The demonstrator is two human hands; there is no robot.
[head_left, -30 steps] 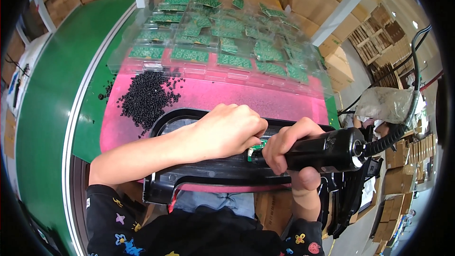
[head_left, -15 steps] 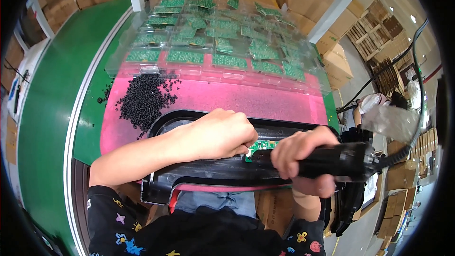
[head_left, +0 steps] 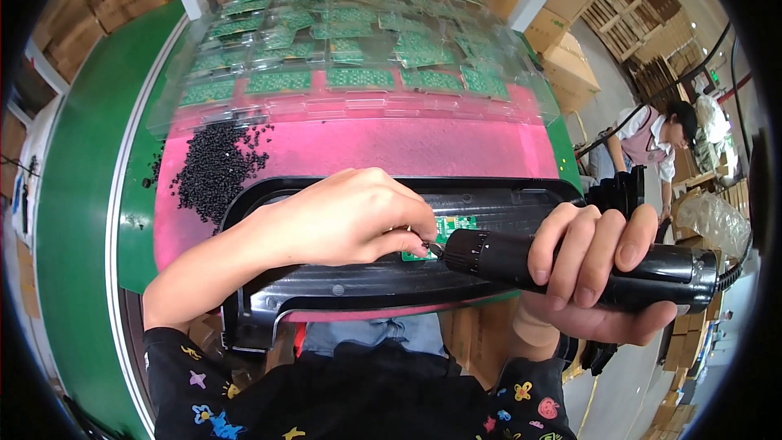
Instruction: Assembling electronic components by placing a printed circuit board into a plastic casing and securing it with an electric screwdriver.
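Note:
My right hand point(head_left: 595, 269) is wrapped round a black electric screwdriver point(head_left: 505, 259) held nearly level, its bit pointing left. My left hand point(head_left: 366, 216) is pinched at the bit's tip, thumb and forefinger together; whatever is between them is too small to make out. Just beyond and below the fingertips lies a green circuit board point(head_left: 456, 226), partly hidden by the hand and the tool. It rests inside a long black plastic shell point(head_left: 342, 292) with raised walls, over which my left forearm reaches.
A heap of small black screw-like pieces point(head_left: 212, 167) lies on the pink mat point(head_left: 391, 143), left of the shell. Behind it, clear plastic trays point(head_left: 358, 103) hold several green boards. At the right, a cable point(head_left: 733, 275) trails from the screwdriver; a person point(head_left: 652, 138) bends beyond.
The screwdriver has swung back to the right and its bit has lifted off the board to my left fingertips. The view has shifted, and a person has come into sight at right.

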